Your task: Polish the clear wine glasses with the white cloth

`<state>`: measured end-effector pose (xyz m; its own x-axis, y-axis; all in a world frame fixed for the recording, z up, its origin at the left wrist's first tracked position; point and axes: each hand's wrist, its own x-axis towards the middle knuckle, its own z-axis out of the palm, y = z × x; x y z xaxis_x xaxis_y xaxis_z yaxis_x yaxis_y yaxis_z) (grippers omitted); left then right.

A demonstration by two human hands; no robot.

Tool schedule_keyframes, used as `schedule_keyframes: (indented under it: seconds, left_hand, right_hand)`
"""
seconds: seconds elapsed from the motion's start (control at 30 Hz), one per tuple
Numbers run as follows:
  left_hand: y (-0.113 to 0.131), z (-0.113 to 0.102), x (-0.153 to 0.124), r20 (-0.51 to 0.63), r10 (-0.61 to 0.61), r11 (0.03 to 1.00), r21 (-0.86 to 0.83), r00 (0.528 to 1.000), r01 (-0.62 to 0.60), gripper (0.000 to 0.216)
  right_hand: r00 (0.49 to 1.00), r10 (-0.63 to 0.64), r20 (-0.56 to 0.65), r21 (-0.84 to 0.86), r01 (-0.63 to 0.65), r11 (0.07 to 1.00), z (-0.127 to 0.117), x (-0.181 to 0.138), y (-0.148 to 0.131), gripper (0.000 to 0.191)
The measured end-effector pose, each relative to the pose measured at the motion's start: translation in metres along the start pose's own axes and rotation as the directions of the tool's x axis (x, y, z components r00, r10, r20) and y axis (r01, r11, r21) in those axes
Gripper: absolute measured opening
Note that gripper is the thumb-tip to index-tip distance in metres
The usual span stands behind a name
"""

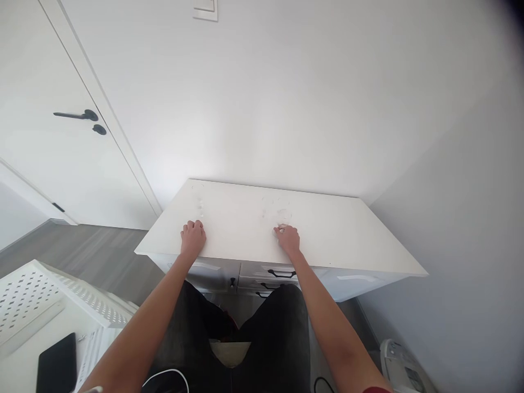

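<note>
Small clear glass objects (282, 215), too faint to identify, are touched near the front edge of the flat white worktop (347, 234) by the right hand (289, 238), its grip loosely curled, while the left hand (193, 236) is rested clenched, grasping nothing, toward the front left corner.

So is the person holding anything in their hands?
The left hand rests curled on the white cabinet top, holding nothing visible. The right hand touches something small and clear, too faint to identify.

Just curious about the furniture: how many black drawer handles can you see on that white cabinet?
3: a small knob below the left hand, a bar handle under the right hand, another beneath it. Legs may hide more.
</note>
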<state>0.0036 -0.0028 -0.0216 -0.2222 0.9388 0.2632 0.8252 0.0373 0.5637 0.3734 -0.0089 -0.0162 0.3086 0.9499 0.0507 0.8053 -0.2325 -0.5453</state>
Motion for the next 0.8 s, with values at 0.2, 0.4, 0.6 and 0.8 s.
schedule_keyframes:
  seconds: [0.2, 0.4, 0.6, 0.8]
  left_hand:
    - [-0.002, -0.003, 0.015, -0.008, -0.099, 0.977, -0.19, 0.995, 0.095, 0.011]
    - [0.0, -0.002, 0.034, -0.025, -0.241, 0.819, -0.541, 0.97, 0.19, 0.033]
    - [0.003, 0.003, 0.054, 0.035, -0.269, 0.654, -0.726, 0.962, 0.21, 0.054]
    - [0.009, 0.007, 0.068, 0.139, -0.196, 0.55, -0.804, 0.971, 0.226, 0.065]
  right_hand:
    - [0.999, 0.036, -0.038, 0.005, -0.036, 0.999, 0.004, 0.005, 0.0, 0.039]
    - [0.985, 0.025, -0.173, 0.067, -0.014, 0.998, 0.012, -0.017, 0.005, 0.068]
    - [0.94, -0.133, -0.314, -0.099, 0.107, 0.989, 0.025, -0.051, 0.01, 0.047]
    - [0.945, -0.187, -0.268, -0.204, 0.134, 0.97, 0.023, -0.06, 0.005, 0.041]
